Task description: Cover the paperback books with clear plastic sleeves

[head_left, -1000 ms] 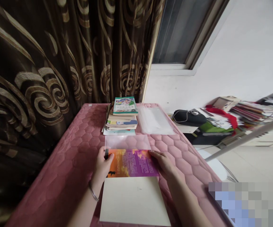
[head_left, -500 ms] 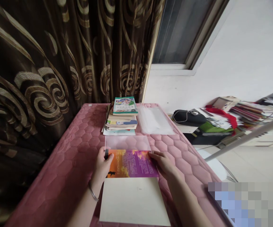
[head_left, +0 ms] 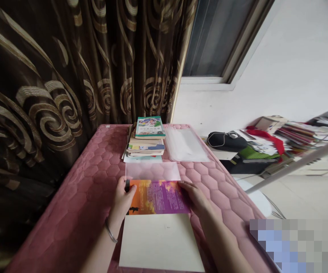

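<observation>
An orange-and-purple book cover with small printed text lies in front of me, and below it spreads a blank cream page. Beyond the cover's far edge sticks out a clear plastic sleeve. My left hand, a silver bangle on its wrist, grips the orange left edge, thumb on top and fingers partly behind. At the purple right edge, near the far corner, my right hand pinches the cover. Its fingertips are partly hidden, so I cannot tell how much of the sleeve it holds.
The pink quilted mattress carries a stack of books at the back and a pile of clear plastic sleeves beside it. A dark patterned curtain hangs on the left. Right of the mattress are a black bag and piled papers.
Both hands keep their grip in nearly the same place. The sleeve's far end and the cover's near edge have shifted only very slightly.
</observation>
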The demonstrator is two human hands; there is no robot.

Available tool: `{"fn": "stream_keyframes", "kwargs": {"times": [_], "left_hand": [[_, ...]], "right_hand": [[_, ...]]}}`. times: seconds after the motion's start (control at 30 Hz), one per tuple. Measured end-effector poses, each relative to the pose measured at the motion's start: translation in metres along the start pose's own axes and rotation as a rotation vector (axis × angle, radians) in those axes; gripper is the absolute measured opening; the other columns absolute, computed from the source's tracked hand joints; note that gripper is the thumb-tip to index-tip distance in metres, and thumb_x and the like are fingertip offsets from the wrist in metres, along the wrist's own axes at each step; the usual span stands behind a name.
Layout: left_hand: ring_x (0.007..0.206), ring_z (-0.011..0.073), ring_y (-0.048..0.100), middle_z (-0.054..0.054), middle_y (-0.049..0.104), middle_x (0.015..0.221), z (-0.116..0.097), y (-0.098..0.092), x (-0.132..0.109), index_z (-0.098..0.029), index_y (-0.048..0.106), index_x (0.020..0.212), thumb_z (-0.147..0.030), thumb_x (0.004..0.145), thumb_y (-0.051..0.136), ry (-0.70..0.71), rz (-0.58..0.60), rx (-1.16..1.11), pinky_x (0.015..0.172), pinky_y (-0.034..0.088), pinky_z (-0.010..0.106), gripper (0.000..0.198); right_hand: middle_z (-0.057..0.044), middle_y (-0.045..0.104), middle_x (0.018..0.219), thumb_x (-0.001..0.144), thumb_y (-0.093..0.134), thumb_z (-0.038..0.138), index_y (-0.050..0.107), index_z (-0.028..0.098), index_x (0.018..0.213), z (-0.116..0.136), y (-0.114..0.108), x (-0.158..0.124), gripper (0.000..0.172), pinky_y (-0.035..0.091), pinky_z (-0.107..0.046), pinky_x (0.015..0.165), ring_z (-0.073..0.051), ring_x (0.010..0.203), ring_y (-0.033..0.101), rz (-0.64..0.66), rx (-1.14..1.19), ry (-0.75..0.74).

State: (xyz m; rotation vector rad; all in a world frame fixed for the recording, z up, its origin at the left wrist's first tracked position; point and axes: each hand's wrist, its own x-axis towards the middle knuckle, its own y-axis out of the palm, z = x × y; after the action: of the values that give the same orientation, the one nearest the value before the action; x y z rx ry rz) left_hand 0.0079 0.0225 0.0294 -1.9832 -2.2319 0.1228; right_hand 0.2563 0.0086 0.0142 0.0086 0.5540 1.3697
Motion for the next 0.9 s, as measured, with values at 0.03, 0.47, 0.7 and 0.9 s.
{"fn": "stream_keyframes", "kwargs": {"times": [0.03, 0.47, 0.7, 0.9], "left_hand": [[0.090, 0.0195, 0.058, 0.003, 0.060, 0.093, -0.001, 0.000, 0.000, -0.021, 0.055, 0.094, -0.024, 0.070, 0.060, 0.002, -0.006, 0.004, 0.080, 0.044, 0.031, 0.025], [0.084, 0.0195, 0.059, 0.003, 0.061, 0.085, 0.005, 0.004, 0.003, -0.021, 0.054, 0.089, -0.033, 0.074, 0.059, 0.073, -0.075, 0.062, 0.076, 0.044, 0.031, 0.021], [0.080, 0.0174, 0.059, 0.001, 0.060, 0.084, 0.012, 0.002, 0.007, -0.020, 0.055, 0.089, -0.028, 0.068, 0.062, 0.085, -0.062, 0.021, 0.075, 0.044, 0.029, 0.024], [0.083, 0.0183, 0.059, 0.002, 0.061, 0.086, 0.013, 0.001, 0.007, -0.020, 0.055, 0.091, -0.029, 0.070, 0.063, 0.055, -0.045, 0.003, 0.077, 0.044, 0.030, 0.025]], "right_hand": [[0.001, 0.055, 0.054, 0.063, 0.073, 0.035, 0.056, 0.018, 0.064, 0.000, 0.000, 0.000, 0.024, 0.035, -0.024, 0.046, -0.011, 0.049, 0.048, 0.001, -0.004, -0.006], [0.001, 0.057, 0.055, 0.054, 0.082, 0.039, 0.053, 0.018, 0.060, 0.014, 0.006, -0.013, 0.036, 0.039, -0.024, 0.049, -0.012, 0.051, 0.051, 0.068, 0.031, 0.026], [0.000, 0.059, 0.057, 0.056, 0.082, 0.040, 0.053, 0.019, 0.061, 0.013, 0.007, -0.015, 0.036, 0.040, -0.025, 0.050, -0.014, 0.054, 0.054, 0.079, 0.000, -0.003], [0.001, 0.058, 0.057, 0.057, 0.082, 0.040, 0.057, 0.019, 0.063, 0.012, 0.005, -0.012, 0.033, 0.042, -0.024, 0.050, -0.013, 0.054, 0.054, 0.077, 0.030, 0.028]]}}
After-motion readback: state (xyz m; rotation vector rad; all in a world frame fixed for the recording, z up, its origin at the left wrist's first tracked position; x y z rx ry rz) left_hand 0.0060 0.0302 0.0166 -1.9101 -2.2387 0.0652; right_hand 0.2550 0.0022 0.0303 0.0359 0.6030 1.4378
